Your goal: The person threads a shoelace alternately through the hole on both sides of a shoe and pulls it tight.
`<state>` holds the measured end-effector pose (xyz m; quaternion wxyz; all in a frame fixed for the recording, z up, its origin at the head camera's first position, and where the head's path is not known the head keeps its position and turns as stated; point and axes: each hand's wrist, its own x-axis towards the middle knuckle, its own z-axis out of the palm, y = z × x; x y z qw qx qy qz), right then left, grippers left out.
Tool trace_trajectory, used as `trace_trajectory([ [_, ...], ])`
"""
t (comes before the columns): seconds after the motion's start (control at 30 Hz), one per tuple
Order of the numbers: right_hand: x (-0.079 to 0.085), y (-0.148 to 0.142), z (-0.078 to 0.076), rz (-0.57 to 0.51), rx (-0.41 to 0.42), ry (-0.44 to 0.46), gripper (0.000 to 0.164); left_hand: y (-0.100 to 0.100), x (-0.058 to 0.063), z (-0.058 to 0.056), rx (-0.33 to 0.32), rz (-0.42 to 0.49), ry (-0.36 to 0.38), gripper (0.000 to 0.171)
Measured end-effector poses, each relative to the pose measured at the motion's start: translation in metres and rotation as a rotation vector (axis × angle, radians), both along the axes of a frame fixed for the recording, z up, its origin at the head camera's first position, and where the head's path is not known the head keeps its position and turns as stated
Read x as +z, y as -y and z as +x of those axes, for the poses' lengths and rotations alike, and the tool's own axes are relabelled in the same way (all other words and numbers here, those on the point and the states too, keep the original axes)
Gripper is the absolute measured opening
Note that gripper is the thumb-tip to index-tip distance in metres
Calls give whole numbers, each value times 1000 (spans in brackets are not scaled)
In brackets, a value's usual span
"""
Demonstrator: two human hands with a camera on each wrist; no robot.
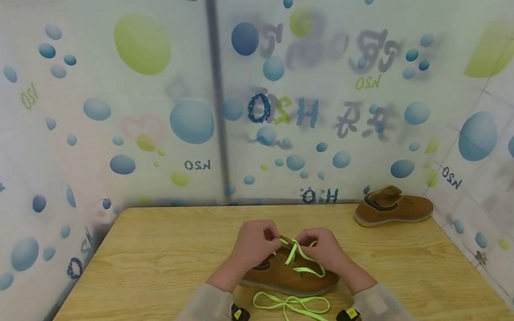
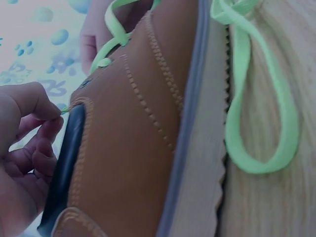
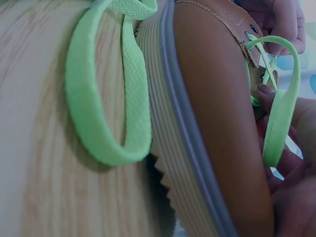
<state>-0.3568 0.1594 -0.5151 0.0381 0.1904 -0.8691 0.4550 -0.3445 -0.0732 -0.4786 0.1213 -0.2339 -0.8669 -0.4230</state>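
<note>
There are two hands (image 1: 253,244) (image 1: 326,251), two shoes (image 1: 275,279) (image 1: 400,211) and two laces (image 1: 291,254) (image 1: 286,303).

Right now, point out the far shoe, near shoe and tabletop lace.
Far shoe (image 1: 396,211), head view, brown side.
Near shoe (image 2: 129,153), left wrist view, brown side.
Tabletop lace (image 3: 80,81), right wrist view, left side of loop.

free: tabletop (image 1: 147,271), left side | blocking: near shoe (image 1: 283,277), 1 looped lace (image 1: 286,303), far shoe (image 1: 397,211)
</note>
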Motion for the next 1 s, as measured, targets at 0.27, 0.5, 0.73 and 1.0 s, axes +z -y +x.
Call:
trace_trajectory([
  [0.27,0,0,0,1,17,-30,11,12,17,1,47,-21,-7,19],
  [0.5,0,0,0,-8,32,-23,12,17,25,3,27,-27,13,20],
  [0.73,-1,0,-1,-15,55,-10,11,21,27,2,53,-12,-11,20],
  [1.0,-2,-1,-1,-16,55,-9,13,34,37,0,92,20,-39,21],
])
